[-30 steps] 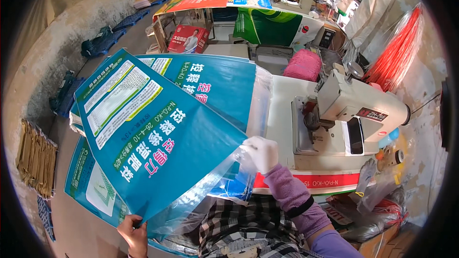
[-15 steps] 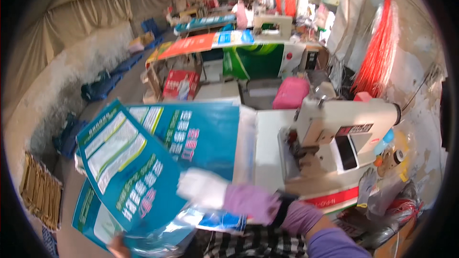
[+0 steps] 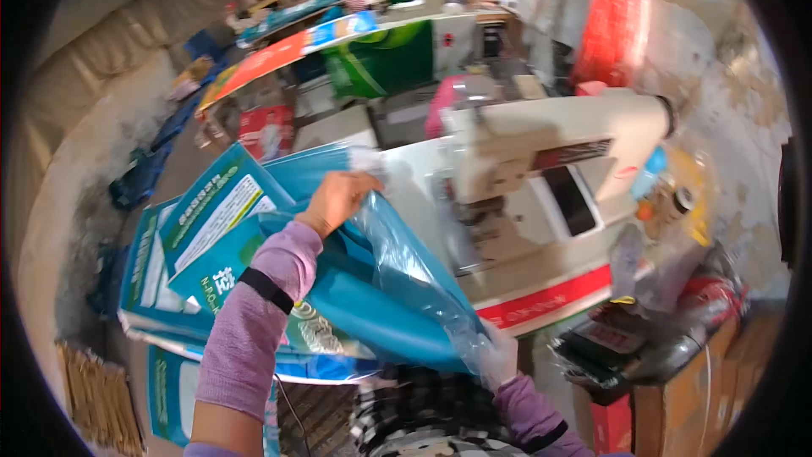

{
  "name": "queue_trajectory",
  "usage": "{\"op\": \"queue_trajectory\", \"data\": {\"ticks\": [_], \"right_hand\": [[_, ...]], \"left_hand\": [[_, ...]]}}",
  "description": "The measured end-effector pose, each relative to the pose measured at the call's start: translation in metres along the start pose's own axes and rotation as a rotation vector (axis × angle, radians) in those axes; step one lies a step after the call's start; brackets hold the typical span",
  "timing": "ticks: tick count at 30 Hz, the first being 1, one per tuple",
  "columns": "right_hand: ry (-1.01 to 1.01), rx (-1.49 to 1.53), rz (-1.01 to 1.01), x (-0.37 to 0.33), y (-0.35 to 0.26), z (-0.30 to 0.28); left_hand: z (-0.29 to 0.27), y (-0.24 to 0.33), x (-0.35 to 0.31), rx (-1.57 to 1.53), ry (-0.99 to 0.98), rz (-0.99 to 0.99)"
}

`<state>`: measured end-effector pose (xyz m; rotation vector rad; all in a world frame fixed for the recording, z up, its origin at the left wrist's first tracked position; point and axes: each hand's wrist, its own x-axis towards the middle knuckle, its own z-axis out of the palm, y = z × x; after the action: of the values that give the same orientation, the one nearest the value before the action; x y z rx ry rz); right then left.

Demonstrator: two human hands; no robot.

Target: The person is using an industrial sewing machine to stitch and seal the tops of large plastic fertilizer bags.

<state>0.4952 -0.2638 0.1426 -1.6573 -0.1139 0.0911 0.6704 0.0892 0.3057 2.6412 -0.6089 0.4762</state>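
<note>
A teal printed sack (image 3: 381,305) with a clear plastic liner (image 3: 397,245) along its edge lies bent over the table in front of me. My left hand (image 3: 338,201), bare, closes on the far end of that edge, fingers pressed together. At the near corner, my right hand (image 3: 497,360) in a white glove grips the same lined edge; its fingers are partly hidden by the plastic. Between the two hands the edge runs slantwise. Beneath and to the left, more flat teal sacks (image 3: 156,241) are stacked.
A white sewing machine (image 3: 541,152) stands just right of the sack, with a dark phone-like rectangle (image 3: 568,200) against it. Plastic-wrapped things (image 3: 617,338) and cardboard boxes (image 3: 685,389) sit at lower right. Red strands (image 3: 613,21) hang on the wall. Brown bundles (image 3: 97,398) lie lower left.
My left hand has come up from the lower left to the sack's far edge. My right hand has moved right and down to its near corner. The sack has turned and bent; the view has shifted.
</note>
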Motion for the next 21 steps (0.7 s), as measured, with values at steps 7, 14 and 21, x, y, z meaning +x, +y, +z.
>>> {"op": "queue_trajectory", "data": {"ticks": [7,14,21], "right_hand": [[0.194,-0.383,-0.26,-0.051,-0.005,-0.055],[-0.074,-0.112,0.135,-0.049,0.026,-0.069],[-0.016,-0.025,0.198,-0.066,0.013,-0.071]], "left_hand": [[0.163,0.0,0.03,-0.502,-0.181,-0.147],[0.14,0.024,0.027,-0.177,-0.18,0.25],[0.141,0.02,0.033,-0.11,-0.213,0.198]]}}
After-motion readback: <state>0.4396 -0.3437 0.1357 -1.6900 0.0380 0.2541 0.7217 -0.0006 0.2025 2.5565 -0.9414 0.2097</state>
